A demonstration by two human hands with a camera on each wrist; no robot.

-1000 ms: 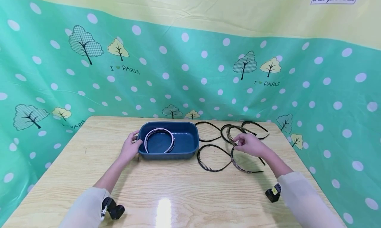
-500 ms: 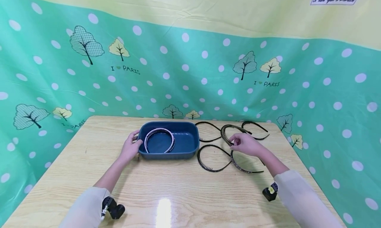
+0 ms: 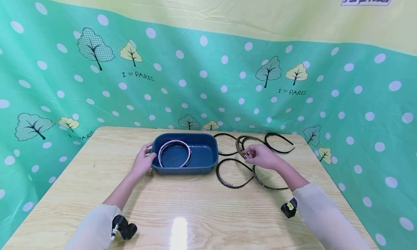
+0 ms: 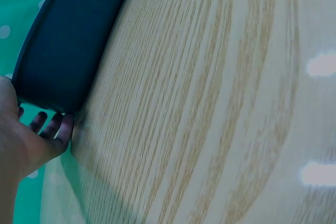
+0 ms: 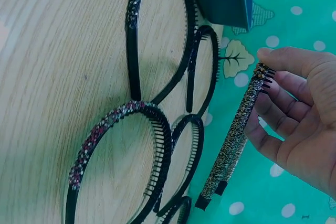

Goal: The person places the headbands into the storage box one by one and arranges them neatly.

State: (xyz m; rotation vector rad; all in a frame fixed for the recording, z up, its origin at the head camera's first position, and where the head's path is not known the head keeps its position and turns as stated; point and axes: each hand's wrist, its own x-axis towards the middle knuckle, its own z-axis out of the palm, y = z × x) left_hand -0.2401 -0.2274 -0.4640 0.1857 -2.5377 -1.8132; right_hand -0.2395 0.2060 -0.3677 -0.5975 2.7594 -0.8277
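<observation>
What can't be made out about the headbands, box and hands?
Head view: part of the gold headband, hidden by the right hand.
Left wrist view: inside of the blue box, hidden by its outer wall.
Left wrist view: part of the left hand, cut off by the left edge.
Right wrist view: lower ends of the pink-speckled headband, cut off by the bottom edge.

I see open passage between the two sleeves (image 3: 94,230) from the table's (image 3: 221,213) near edge; by the far edge a blue bin (image 3: 184,171) blocks it, headbands (image 5: 133,66) crowding toward the far-right corner.
</observation>
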